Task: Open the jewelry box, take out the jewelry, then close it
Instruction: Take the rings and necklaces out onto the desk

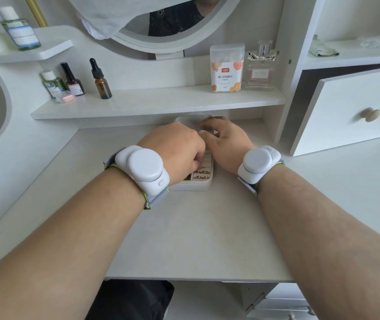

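Note:
A small cream jewelry box (198, 183) lies open on the white dressing table (184, 227), its clear lid (191, 120) tipped back toward the shelf. Small metal jewelry pieces (199, 173) show in its front compartments. My left hand (175, 148) hovers over the box with fingers curled down into the compartments; whether they pinch a piece is hidden. My right hand (224, 140) rests on the right side of the box, fingers spread against the lid. Both wrists carry white round devices.
A low shelf (156, 102) runs just behind the box, with dropper and cosmetic bottles (100, 79) at left, a cotton swab box (227, 68) and perfume bottle (261, 65) at right. A drawer (355, 112) stands pulled out at right. A round mirror hangs above.

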